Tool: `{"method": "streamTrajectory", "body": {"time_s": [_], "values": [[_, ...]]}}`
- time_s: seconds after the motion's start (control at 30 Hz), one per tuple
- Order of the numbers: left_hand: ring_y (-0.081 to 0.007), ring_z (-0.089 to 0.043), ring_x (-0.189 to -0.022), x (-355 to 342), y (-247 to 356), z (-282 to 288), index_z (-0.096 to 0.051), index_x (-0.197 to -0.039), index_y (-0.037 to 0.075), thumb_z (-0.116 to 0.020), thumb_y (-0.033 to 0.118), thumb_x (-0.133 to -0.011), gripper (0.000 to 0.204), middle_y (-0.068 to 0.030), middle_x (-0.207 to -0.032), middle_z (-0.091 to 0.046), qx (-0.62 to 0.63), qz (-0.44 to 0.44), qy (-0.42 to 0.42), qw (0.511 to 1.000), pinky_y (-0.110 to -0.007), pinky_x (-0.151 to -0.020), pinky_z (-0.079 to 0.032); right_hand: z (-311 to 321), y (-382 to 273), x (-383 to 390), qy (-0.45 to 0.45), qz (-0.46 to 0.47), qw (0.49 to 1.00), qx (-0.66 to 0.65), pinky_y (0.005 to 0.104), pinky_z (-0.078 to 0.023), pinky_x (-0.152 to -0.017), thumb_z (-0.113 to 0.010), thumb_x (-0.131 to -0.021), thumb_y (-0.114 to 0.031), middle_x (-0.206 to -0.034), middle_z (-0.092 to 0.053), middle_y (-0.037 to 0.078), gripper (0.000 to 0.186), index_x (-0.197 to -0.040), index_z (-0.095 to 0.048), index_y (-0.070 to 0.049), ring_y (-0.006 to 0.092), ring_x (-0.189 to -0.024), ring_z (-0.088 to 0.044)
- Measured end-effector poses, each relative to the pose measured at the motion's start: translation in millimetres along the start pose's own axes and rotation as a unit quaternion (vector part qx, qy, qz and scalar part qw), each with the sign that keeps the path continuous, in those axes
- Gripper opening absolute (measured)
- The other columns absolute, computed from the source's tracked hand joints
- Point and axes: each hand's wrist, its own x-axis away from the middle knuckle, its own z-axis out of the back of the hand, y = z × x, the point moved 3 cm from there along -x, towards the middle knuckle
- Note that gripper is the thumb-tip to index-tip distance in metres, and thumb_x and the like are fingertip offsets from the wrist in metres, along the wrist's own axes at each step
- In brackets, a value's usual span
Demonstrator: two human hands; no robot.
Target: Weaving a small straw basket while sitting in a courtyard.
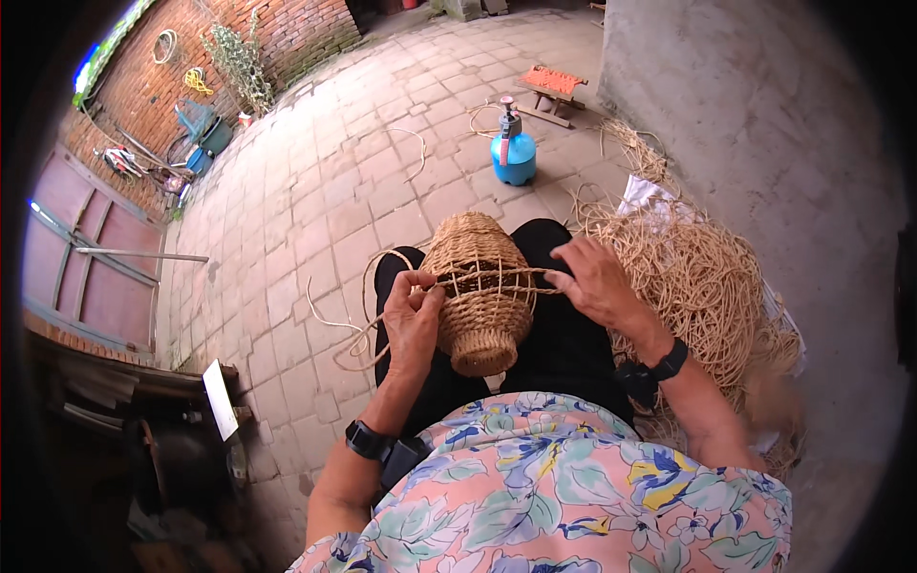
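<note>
A woven straw-coloured basket (pixel 485 317) lies across my lap with its narrow round end toward me. Around its middle is an unwoven gap where bare upright strands show over a dark inside. A twisted cord (pixel 511 273) runs across this gap. My left hand (pixel 413 320) pinches the cord at the basket's left side, thumb against fingertips. To the right of the basket, my right hand (pixel 602 285) grips the cord between thumb and fingers, stretching it sideways. Loose cord ends (pixel 358 336) curl down past my left knee.
A large heap of the same cord (pixel 683 286) lies to my right, by a grey wall (pixel 764 115). Ahead stand a blue pump sprayer (pixel 514 158) and a low stool (pixel 551 88) with an orange top. A white board (pixel 220 399) juts out at my left.
</note>
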Motion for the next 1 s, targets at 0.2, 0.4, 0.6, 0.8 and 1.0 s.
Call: {"method": "streamTrajectory", "body": {"time_s": [0.2,0.4,0.6,0.8,1.0], "values": [[-0.0054,-0.058,-0.069,1.3,6.3,-0.7,-0.054,-0.1,0.007,-0.061,0.005,-0.09,0.013,-0.0042,-0.074,-0.066,0.006,-0.001,-0.004,1.0,-0.02,-0.062,-0.046,-20.5,-4.1,-8.4,-0.012,0.082,0.996,-0.027,0.0387,-0.038,-0.074,-0.062,-0.086,-0.019,-0.08,-0.049,0.008,0.014,-0.079,-0.057,-0.008,0.0257,-0.081,-0.049],[-0.0056,-0.058,-0.069,1.6,6.4,1.4,-0.055,-0.101,0.006,-0.06,0.005,-0.09,0.012,-0.0036,-0.074,-0.065,-0.007,0.002,-0.004,1.0,-0.021,-0.062,-0.046,9.5,36.4,19.9,-0.05,-0.121,0.991,-0.002,0.042,-0.04,-0.081,-0.059,-0.087,-0.015,-0.084,-0.051,0.011,0.011,-0.085,-0.058,-0.004,0.0286,-0.086,-0.051],[-0.0051,-0.057,-0.068,0.9,8.5,2.0,-0.055,-0.102,0.006,-0.06,0.006,-0.091,0.012,-0.0036,-0.072,-0.065,-0.037,0.014,-0.002,0.999,-0.021,-0.061,-0.045,-21.5,-7.3,-11.2,0.022,0.061,0.998,0.023,0.0421,-0.038,-0.09,-0.066,-0.082,-0.014,-0.099,-0.056,0.007,0.015,-0.094,-0.06,-0.007,0.0273,-0.1,-0.053],[-0.0065,-0.058,-0.072,2.9,10.4,0.9,-0.054,-0.104,0.008,-0.06,0.006,-0.091,0.014,-0.004,-0.079,-0.066,-0.045,0.003,-0.018,0.999,-0.02,-0.065,-0.045,-4.7,24.9,15.3,-0.007,0.0,0.984,-0.179,0.0365,-0.043,-0.082,-0.059,-0.086,-0.012,-0.084,-0.058,0.007,0.007,-0.084,-0.062,-0.005,0.0261,-0.088,-0.055],[-0.0041,-0.055,-0.065,-5.5,21.2,23.0,-0.057,-0.11,0.005,-0.057,0.003,-0.091,0.019,-0.0021,-0.071,-0.065,-0.013,-0.018,-0.023,0.999,-0.02,-0.058,-0.043,5.5,74.2,58.0,-0.021,-0.225,0.933,-0.281,0.0347,-0.043,-0.083,-0.056,-0.091,-0.02,-0.082,-0.059,0.008,0.02,-0.093,-0.067,-0.003,0.0239,-0.087,-0.053]]}}
